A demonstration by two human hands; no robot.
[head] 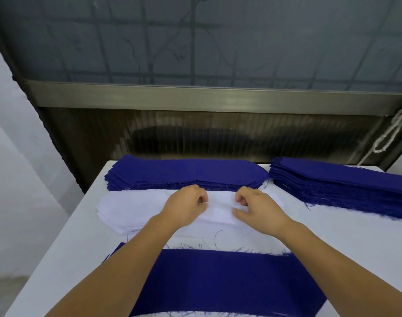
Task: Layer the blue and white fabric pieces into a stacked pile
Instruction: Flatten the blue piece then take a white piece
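- Nearest: blue cloth piece (229, 282), flat, long side going left-right, frayed threads on its far edge.
- Mid table (344, 236): white cloth pile (124, 213), soft, rounded left end.
- Left hand (186, 205) & right hand (256, 205) sit close together, fingers curled, pinching the top white piece.
- Far: blue pile (186, 171) w/ angled ends.
- Far right: 2nd blue pile (341, 188), thick, tilted.
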